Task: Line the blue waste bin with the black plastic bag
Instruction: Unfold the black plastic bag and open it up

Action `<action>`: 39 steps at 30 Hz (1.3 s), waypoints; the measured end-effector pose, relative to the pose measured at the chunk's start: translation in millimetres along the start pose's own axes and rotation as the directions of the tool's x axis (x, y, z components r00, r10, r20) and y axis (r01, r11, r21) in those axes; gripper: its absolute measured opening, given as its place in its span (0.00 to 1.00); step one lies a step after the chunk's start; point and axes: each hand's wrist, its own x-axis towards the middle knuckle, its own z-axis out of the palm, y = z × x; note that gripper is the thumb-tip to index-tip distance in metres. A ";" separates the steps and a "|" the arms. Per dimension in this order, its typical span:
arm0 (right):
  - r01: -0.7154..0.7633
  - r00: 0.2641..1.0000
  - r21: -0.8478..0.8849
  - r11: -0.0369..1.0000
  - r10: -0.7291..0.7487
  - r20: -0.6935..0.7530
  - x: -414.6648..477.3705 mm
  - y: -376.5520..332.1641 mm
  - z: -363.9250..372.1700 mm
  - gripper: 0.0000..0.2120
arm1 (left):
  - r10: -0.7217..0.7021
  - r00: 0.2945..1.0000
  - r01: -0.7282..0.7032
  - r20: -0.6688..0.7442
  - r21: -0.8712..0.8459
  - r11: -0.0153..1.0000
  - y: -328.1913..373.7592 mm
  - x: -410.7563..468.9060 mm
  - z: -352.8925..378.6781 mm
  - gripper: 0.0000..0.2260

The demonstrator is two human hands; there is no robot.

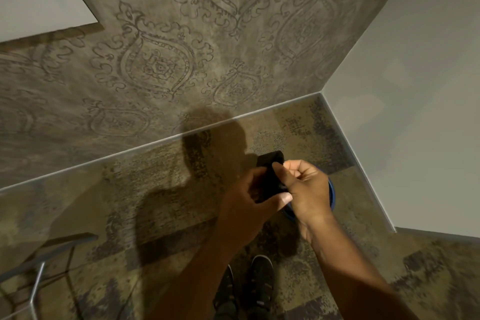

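Surroundings: room corner

We see a patterned carpet (161, 189) meeting a damask-papered wall (181, 47) and a plain wall (415, 112); dark shoes (262, 278) stand below, metal chair legs (36, 286) at lower left.

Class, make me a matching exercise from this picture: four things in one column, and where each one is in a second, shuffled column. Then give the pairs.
1. black plastic bag
2. blue waste bin
3. shoes
4. patterned wallpaper

A. on the carpet, mostly hidden behind the right hand
B. folded, held between both hands
C. on the wall ahead
D. at the bottom, between the forearms

Pairs: 1-B, 2-A, 3-D, 4-C. The left hand grips the bag too.
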 end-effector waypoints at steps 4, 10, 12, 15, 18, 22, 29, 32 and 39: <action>-0.032 0.999 0.061 0.998 0.030 0.034 -0.2 -10.7 -1.4 0.04 | 0.030 0.999 -0.031 0.020 0.042 0.999 6.8 3.9 -1.0 0.19; -0.065 0.995 0.066 0.996 0.061 0.074 -0.6 -14.2 -6.7 0.05 | 0.057 0.983 -0.027 -0.174 0.169 0.985 8.3 11.0 -8.8 0.12; -0.073 0.995 0.068 0.995 0.068 0.068 -0.4 -14.2 -8.4 0.05 | 0.083 0.970 -0.033 -0.226 0.219 0.975 5.8 13.9 -12.2 0.13; -0.074 0.996 0.048 0.996 0.072 0.044 0.1 -14.9 -12.5 0.10 | 0.106 0.951 -0.028 -0.290 0.262 0.965 3.7 19.6 -18.3 0.14; -0.071 0.997 0.009 0.997 0.071 0.023 2.4 -11.3 -19.1 0.07 | 0.093 0.932 0.007 -0.351 0.274 0.962 6.6 24.9 -24.1 0.16; -0.064 0.998 -0.032 0.997 0.064 0.002 2.3 -4.2 -25.7 0.04 | 0.056 0.899 0.053 -0.434 0.235 0.971 11.4 29.1 -30.2 0.15; 0.002 0.999 -0.203 0.979 -0.012 -0.050 -3.7 10.2 -29.1 0.05 | 0.053 0.870 0.076 -0.490 0.241 0.968 10.8 27.0 -25.3 0.08; 0.129 0.983 -0.388 0.913 -0.170 -0.074 -4.2 11.0 -29.4 0.07 | 0.089 0.911 0.046 -0.403 0.314 0.948 11.6 26.3 -23.7 0.06; 0.459 0.878 -0.679 0.573 -0.410 0.247 -6.3 -11.2 -18.4 0.29 | 0.156 0.974 -0.063 -0.164 0.463 0.884 15.0 24.7 -18.5 0.10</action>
